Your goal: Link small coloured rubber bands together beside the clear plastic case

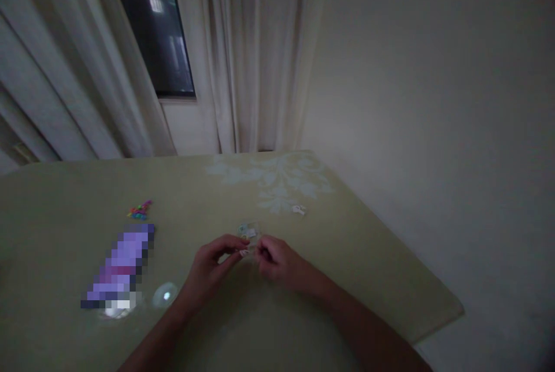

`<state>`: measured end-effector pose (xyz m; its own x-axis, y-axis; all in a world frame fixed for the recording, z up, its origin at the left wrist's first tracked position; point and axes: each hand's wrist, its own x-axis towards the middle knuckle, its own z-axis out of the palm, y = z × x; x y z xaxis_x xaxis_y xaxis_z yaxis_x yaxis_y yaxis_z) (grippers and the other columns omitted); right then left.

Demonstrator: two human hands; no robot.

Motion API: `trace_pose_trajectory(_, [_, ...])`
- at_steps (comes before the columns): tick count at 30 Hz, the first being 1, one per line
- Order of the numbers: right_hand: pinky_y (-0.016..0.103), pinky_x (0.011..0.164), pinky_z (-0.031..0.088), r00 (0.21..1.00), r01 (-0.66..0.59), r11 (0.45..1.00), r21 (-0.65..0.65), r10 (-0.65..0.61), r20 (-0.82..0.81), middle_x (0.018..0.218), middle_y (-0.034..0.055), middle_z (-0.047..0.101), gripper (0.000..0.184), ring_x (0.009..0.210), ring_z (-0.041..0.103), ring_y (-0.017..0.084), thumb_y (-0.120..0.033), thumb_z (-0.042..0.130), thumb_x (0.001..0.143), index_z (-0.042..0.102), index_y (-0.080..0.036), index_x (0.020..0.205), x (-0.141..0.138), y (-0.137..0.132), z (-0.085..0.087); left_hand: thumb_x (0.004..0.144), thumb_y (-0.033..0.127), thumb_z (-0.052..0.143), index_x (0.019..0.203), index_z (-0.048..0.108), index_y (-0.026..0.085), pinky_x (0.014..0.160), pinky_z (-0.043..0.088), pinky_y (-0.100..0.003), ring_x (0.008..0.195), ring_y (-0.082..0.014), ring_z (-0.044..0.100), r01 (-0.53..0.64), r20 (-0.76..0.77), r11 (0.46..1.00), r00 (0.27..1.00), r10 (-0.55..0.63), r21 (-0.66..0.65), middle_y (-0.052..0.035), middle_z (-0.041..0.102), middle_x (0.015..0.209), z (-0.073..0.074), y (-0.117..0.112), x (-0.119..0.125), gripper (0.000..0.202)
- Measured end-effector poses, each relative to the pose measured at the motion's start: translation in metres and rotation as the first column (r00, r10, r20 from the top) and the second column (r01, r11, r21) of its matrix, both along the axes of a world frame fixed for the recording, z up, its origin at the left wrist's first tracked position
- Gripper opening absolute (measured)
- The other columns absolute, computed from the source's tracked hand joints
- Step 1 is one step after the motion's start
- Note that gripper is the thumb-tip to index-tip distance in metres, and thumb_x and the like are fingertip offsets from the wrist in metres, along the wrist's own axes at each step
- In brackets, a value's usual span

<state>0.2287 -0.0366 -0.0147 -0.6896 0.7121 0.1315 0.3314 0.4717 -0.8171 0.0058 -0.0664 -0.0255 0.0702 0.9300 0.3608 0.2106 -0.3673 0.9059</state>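
I see a small clear packet [254,226] with little pale pieces inside, up between the two hands over the near middle of the table [195,192]. My left hand [217,256] pinches its near edge, thumb and forefinger almost together; my right hand [280,257] is curled nearly closed at its right side, its exact grip hidden from me. Beyond lies a white piece [299,209]; leftward, colourful bits [140,210] and a pixelated purple object [124,262]. Curtains [243,54] flank a dark window [154,30] behind.
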Motion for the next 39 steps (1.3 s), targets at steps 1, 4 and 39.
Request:
trace_pose_trajectory(1, [0.024, 0.064, 0.036, 0.996, 0.008, 0.998, -0.069, -0.015, -0.092, 0.082, -0.0016, 0.052, 0.016, 0.071, 0.045, 0.013, -0.035, 0.056, 0.097, 0.054, -0.02, 0.093, 0.0, 0.001, 0.0, 0.088, 0.043, 0.076, 0.091, 0.081, 0.023, 0.08, 0.063, -0.033, 0.09, -0.0244, 0.078, 0.024, 0.002, 1.0, 1.0, -0.024, -0.009, -0.0093, 0.083, 0.098, 0.001, -0.001, 0.002, 0.022])
trace_pose_trajectory(4, [0.024, 0.062, 0.032, 0.972, -0.023, 0.981, -0.192, -0.022, -0.232, 0.079, -0.0028, 0.045, 0.03, 0.07, 0.038, 0.013, -0.05, 0.055, 0.098, 0.051, -0.02, 0.092, -0.003, 0.001, -0.001, 0.087, 0.044, 0.077, 0.09, 0.082, 0.023, 0.082, 0.063, -0.035, 0.093, -0.0258, 0.079, 0.045, 0.034, 0.999, 0.998, -0.045, -0.011, -0.0105, 0.083, 0.101, -0.001, -0.003, 0.006, 0.022])
trace_pose_trajectory(39, [0.026, 0.059, 0.042, 0.893, 0.38, 0.874, 0.302, -0.261, -0.368, 0.072, 0.0019, 0.06, 0.018, 0.063, 0.054, 0.014, -0.036, 0.072, 0.095, 0.078, -0.019, 0.094, -0.02, -0.004, -0.019, 0.073, 0.05, 0.085, 0.093, 0.084, 0.019, 0.069, 0.06, -0.029, 0.074, -0.0233, 0.075, -0.015, 0.23, 0.948, 0.969, 0.092, -0.318, -0.0077, 0.083, 0.084, -0.007, -0.001, 0.021, 0.037])
